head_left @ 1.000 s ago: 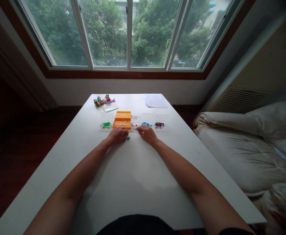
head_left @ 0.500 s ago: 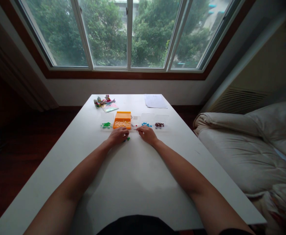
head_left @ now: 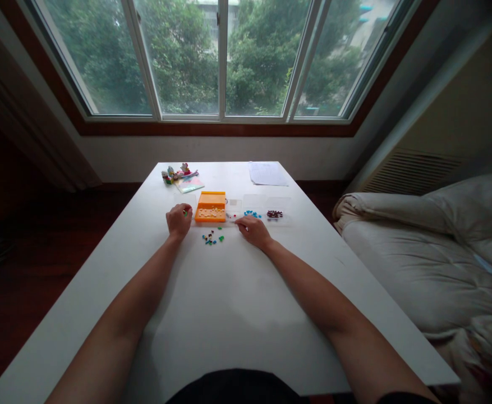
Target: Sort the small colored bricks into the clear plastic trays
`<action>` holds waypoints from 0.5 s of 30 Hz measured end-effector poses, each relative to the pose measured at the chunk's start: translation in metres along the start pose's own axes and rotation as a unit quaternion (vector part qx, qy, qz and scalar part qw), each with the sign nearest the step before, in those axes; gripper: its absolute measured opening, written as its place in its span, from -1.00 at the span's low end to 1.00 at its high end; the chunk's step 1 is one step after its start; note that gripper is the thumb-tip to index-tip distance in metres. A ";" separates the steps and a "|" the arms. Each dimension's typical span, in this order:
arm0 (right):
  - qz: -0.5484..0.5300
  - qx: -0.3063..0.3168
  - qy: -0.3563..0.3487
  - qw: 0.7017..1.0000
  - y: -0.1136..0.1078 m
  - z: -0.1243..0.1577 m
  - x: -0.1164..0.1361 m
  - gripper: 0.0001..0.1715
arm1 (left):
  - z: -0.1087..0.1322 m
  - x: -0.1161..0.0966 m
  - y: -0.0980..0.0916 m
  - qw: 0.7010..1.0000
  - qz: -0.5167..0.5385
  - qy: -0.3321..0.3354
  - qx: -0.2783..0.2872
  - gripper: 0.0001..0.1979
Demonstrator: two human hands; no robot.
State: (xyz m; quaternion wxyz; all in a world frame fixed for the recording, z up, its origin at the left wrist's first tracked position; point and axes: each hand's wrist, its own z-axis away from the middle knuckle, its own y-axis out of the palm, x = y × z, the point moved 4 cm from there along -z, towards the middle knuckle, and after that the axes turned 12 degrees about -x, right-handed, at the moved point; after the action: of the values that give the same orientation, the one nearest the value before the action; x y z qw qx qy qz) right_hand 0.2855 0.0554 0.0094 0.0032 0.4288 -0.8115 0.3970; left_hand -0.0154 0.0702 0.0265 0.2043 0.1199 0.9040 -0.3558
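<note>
At the far left of the frame hangs a curtain [head_left: 31,106]. Left of centre, toys [head_left: 178,173] stand on the table [head_left: 233,314] beside a card [head_left: 191,184]. Below them is the left hand [head_left: 179,221], fingers curled in; green shows at its fingertips, but whether they grip a piece I cannot tell. Just right, mid-frame, the orange box [head_left: 211,198] lies open with pale bits inside; loose bits [head_left: 210,240], mixed in colour, lie below it. Next comes a clear box [head_left: 234,205], then the right hand [head_left: 252,229], fingertips close together at its near edge; contact or hold cannot be told. Just above that hand are blue bits [head_left: 253,214]; further right, brown bits [head_left: 275,214]. Paper [head_left: 267,173] lies above these. A sofa [head_left: 422,264] fills the right side.
</note>
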 end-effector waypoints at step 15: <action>-0.004 0.112 -0.049 0.993 0.015 0.002 0.030 -0.83 | 0.001 0.015 0.009 0.999 -0.038 -0.034 0.017 -0.83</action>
State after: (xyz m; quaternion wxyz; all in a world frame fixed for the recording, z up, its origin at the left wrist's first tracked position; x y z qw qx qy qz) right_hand 0.2568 0.0385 0.0087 -0.0831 0.4485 -0.7595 0.4638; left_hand -0.0257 0.0767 0.0137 0.2190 0.0765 0.8944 -0.3823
